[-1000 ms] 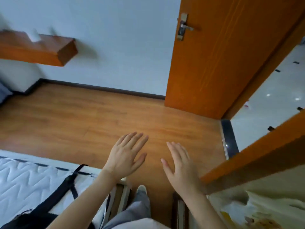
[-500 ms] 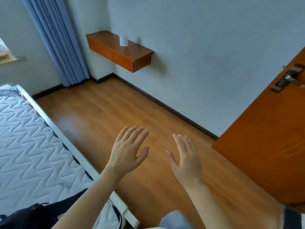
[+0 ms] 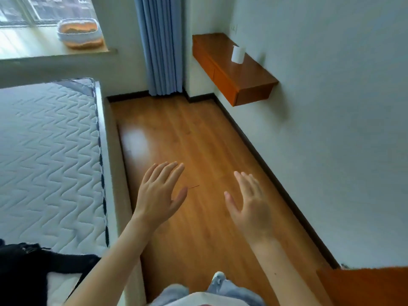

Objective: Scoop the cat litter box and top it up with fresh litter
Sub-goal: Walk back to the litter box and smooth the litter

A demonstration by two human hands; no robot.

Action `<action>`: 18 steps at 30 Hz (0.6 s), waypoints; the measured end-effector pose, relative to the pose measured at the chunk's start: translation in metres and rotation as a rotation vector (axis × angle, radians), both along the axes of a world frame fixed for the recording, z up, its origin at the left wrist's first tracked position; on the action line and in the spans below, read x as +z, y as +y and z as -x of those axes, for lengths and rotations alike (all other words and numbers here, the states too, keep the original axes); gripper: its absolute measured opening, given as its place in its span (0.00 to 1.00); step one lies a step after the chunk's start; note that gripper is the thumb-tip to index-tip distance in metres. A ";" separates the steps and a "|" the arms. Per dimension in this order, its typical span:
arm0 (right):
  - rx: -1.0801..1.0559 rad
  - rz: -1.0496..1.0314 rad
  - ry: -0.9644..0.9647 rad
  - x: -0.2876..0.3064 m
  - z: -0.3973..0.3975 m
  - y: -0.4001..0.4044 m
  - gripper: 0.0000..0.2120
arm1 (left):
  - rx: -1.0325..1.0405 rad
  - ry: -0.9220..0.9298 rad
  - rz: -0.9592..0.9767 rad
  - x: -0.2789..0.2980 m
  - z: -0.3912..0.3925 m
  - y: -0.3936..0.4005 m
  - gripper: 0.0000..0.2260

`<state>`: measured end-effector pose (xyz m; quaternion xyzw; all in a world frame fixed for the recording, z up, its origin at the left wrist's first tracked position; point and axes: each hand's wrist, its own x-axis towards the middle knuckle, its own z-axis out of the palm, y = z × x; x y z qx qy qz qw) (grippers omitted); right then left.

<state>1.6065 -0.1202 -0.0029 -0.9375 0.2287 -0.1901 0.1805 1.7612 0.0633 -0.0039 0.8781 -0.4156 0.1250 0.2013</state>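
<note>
Head camera looks down at your two bare hands held out over a wooden floor [image 3: 198,151]. Your left hand [image 3: 157,193] has its fingers straight and close together, thumb out to the side, and it holds nothing. Your right hand [image 3: 249,202] is the same: fingers extended, thumb spread, nothing in it. The two hands are apart from each other and touch nothing.

To your left lies a bare quilted mattress [image 3: 48,155], with a black bag [image 3: 26,268] resting on its near corner. Ahead of you a blue curtain [image 3: 160,45] hangs down to the floor beside a window sill [image 3: 33,47]. On that sill sits a round white and orange basket [image 3: 79,33]; its contents are too blurred to tell. On the wall to your right is a floating wooden shelf [image 3: 234,71] carrying a small white cylinder [image 3: 238,54]. The edge of an orange door [image 3: 364,286] shows at lower right.

You cannot see a litter box, a scoop or a bag of litter anywhere in this view.
</note>
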 end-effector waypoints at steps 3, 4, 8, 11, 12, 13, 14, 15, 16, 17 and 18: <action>0.084 0.013 -0.029 0.003 -0.043 -0.047 0.26 | 0.156 -0.001 0.045 0.008 -0.025 -0.023 0.22; 0.111 0.014 -0.038 0.003 -0.060 -0.059 0.25 | 0.212 0.002 0.060 0.008 -0.034 -0.027 0.22; 0.214 -0.009 -0.057 -0.002 -0.133 -0.092 0.25 | 0.368 -0.002 0.065 0.003 -0.073 -0.028 0.21; 0.294 -0.028 -0.071 -0.014 -0.202 -0.109 0.24 | 0.472 0.019 0.051 -0.009 -0.115 -0.029 0.21; 0.314 -0.033 -0.084 -0.018 -0.229 -0.113 0.24 | 0.495 0.019 0.053 -0.013 -0.133 -0.031 0.21; 0.328 -0.039 -0.094 -0.022 -0.256 -0.116 0.24 | 0.512 0.018 0.055 -0.018 -0.153 -0.032 0.21; 0.341 -0.040 -0.100 -0.025 -0.283 -0.119 0.24 | 0.525 0.015 0.054 -0.021 -0.174 -0.034 0.21; 0.353 -0.040 -0.104 -0.026 -0.310 -0.121 0.24 | 0.538 0.012 0.051 -0.023 -0.197 -0.036 0.21; 0.363 -0.039 -0.104 -0.026 -0.338 -0.123 0.24 | 0.547 0.012 0.044 -0.023 -0.221 -0.038 0.21; 0.369 -0.041 -0.102 -0.024 -0.365 -0.126 0.24 | 0.552 0.013 0.040 -0.021 -0.246 -0.041 0.21; 0.373 -0.045 -0.100 -0.020 -0.392 -0.128 0.24 | 0.555 0.010 0.041 -0.017 -0.272 -0.043 0.21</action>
